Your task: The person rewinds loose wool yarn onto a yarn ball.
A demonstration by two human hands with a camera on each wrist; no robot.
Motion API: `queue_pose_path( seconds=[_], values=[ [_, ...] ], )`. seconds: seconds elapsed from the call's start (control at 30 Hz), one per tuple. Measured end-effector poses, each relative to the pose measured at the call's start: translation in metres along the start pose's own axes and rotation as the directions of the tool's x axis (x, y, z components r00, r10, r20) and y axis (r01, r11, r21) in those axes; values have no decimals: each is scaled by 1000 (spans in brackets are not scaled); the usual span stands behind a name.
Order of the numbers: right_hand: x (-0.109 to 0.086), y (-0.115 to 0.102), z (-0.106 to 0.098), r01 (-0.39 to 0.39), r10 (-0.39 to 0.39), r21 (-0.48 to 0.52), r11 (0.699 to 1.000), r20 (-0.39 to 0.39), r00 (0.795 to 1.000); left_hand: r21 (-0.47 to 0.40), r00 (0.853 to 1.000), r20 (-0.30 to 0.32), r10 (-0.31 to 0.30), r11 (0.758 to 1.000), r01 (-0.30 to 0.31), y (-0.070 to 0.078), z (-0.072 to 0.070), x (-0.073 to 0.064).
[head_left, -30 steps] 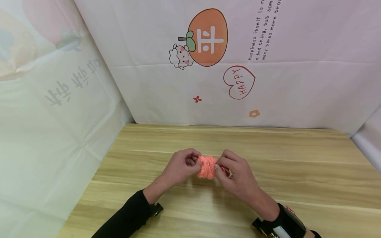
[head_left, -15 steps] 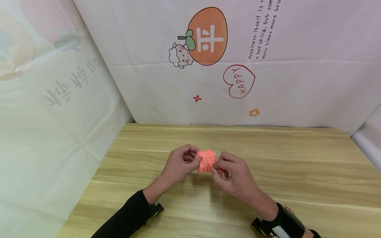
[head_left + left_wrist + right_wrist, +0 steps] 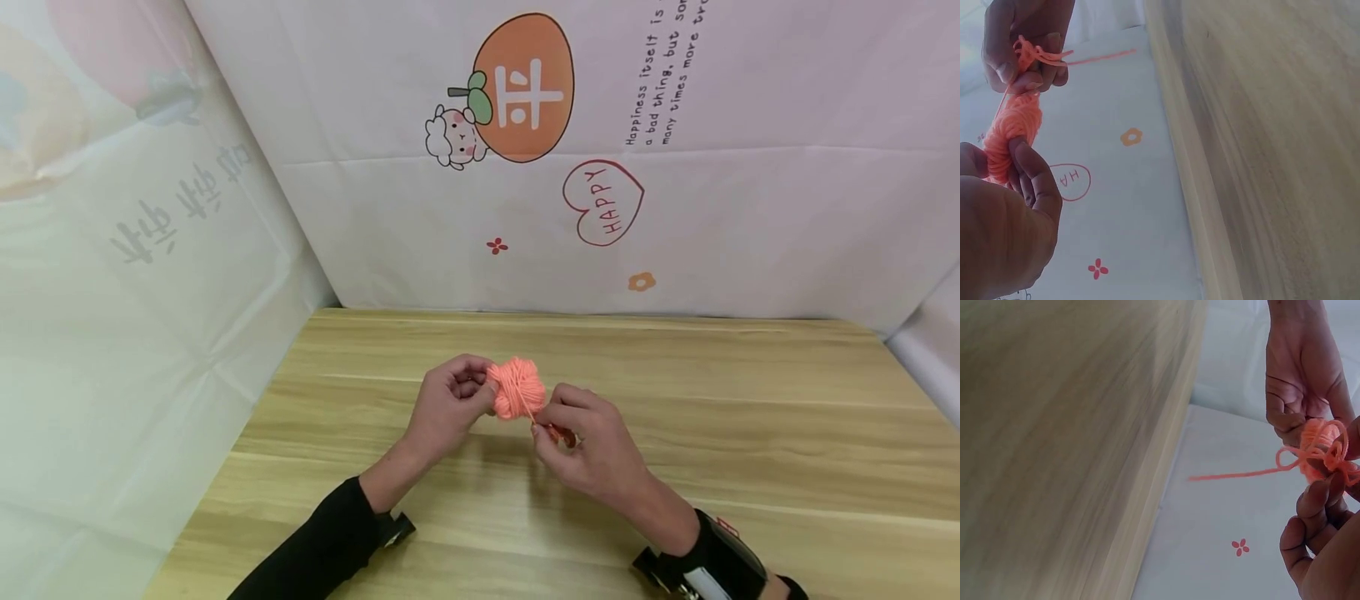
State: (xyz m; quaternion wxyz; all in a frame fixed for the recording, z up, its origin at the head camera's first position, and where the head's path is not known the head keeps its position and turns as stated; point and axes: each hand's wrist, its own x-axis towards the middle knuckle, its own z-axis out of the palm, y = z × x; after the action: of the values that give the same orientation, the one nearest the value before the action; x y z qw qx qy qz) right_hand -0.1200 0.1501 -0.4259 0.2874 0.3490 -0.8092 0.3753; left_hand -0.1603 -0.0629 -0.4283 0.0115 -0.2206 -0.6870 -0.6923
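A small coral ball of yarn (image 3: 517,390) is held above the table between the two hands. My left hand (image 3: 448,406) pinches its left side between thumb and fingers. On the other side, my right hand (image 3: 596,437) pinches a strand that runs taut from the ball's lower right. A small bunch of loose yarn loops (image 3: 1335,456) sits in the right hand's fingers, and a free yarn end (image 3: 1235,475) sticks out from it in the right wrist view. The left wrist view shows the wound yarn (image 3: 1013,134) close up, gripped from below by the left hand (image 3: 1016,225).
The wooden table (image 3: 750,433) spreads below both hands. White printed cloth (image 3: 390,233) hangs behind its far edge, and more cloth (image 3: 150,375) covers the left side. Dark sleeves or bands and small cameras are on the wrists.
The ball of yarn has moved up and slightly left with my left hand, and it has turned. The strand to my right hand now shows stretched between them. My right hand has barely moved.
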Motion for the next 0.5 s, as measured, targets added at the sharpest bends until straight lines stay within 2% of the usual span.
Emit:
queue_pose_path(
  seconds=[0.17, 0.3, 0.5],
  values=[
    [-2, 1, 1, -35, 35, -4, 999, 42, 999, -93, 1000, 4, -14, 996, 14, 3, 0, 0],
    [-1, 1, 2, -37, 37, -6, 999, 43, 998, -188, 1000, 20, -24, 982, 27, 6, 0, 0],
    [-1, 1, 3, -39, 39, 5, 999, 56, 998, -250, 999, 35, -21, 968, 29, 8, 0, -1]
  ],
)
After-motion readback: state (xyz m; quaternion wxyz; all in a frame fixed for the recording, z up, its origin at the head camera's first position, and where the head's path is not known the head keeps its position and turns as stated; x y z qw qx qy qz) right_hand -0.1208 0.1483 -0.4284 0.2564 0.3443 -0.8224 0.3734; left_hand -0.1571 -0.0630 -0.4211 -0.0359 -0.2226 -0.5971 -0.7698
